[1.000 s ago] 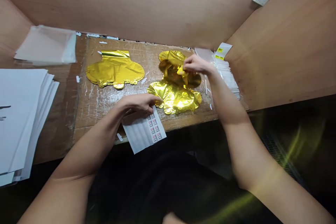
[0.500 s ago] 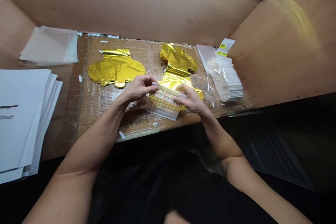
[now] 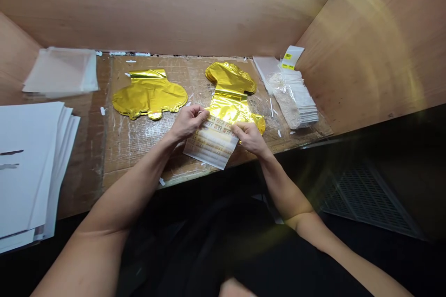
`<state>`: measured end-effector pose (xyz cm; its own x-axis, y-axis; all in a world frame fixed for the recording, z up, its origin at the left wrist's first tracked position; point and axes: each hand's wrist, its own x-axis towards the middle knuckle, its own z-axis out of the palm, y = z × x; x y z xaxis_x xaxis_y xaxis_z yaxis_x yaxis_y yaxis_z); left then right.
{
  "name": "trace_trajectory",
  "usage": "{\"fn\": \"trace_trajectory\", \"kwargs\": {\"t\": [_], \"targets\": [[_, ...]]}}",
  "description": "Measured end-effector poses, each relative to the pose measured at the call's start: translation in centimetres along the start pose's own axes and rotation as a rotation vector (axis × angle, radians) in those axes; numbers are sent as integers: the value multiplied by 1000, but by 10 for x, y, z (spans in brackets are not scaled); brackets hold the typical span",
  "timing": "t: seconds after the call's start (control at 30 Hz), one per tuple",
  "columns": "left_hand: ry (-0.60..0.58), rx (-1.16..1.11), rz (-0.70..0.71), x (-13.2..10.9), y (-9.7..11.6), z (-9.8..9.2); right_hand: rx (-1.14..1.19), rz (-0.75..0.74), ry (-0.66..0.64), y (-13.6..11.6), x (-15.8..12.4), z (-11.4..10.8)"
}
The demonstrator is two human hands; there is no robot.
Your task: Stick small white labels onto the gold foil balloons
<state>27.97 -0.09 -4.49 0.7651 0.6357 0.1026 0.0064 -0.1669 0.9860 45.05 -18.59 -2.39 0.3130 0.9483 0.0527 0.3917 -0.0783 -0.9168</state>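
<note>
My left hand (image 3: 190, 121) pinches the upper left corner of a sticker sheet (image 3: 212, 141) printed with rows of CE marks. At its upper right edge my right hand (image 3: 250, 136) grips the same sheet, fingers closed. The sheet tilts over the table's front edge, its lower part pale and translucent. Just behind it lies a stack of gold foil balloons (image 3: 232, 83), flat and partly covered by the sheet and my right hand. To the left, another flat pile of gold foil balloons (image 3: 149, 95) rests on the cardboard.
Clear plastic bags (image 3: 62, 72) lie at the back left, above a stack of white sheets (image 3: 28, 162). A pack of white straws (image 3: 301, 102) sits at the right beside wooden walls. Small white scraps dot the cardboard table cover (image 3: 132, 144).
The sticker sheet has turned flatter toward me, showing more of its lower part. Both hands keep hold of its upper edge. The whole view has shifted slightly.
</note>
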Motion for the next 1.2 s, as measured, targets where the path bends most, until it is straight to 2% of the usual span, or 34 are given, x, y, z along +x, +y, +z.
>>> {"fn": "trace_trajectory", "kwargs": {"t": [0.13,0.27,0.33,0.5,0.7,0.8,0.87,1.0,1.1,1.2], "targets": [[74,103,76,0,-1,0,5,16,-10,0,-2,0],[102,201,123,-2,-3,1,40,95,-101,3,-4,-4],[100,241,146,-2,-5,2,-23,87,-128,3,-3,-7],[88,302,223,-3,-6,8,-189,-59,-22,-2,5,-3],[44,294,158,-4,-5,10,-367,-260,100,6,8,13],[31,285,136,-4,-5,10,-529,-334,70,14,4,15],[17,278,125,-4,-5,10,-592,-339,48,17,2,16],[-3,275,119,-5,-3,10,-537,-293,85,17,3,17],[-8,258,125,-6,-5,12,-534,-232,39,13,6,19],[-16,238,123,-7,-9,15,-567,-218,49,9,10,22]]}}
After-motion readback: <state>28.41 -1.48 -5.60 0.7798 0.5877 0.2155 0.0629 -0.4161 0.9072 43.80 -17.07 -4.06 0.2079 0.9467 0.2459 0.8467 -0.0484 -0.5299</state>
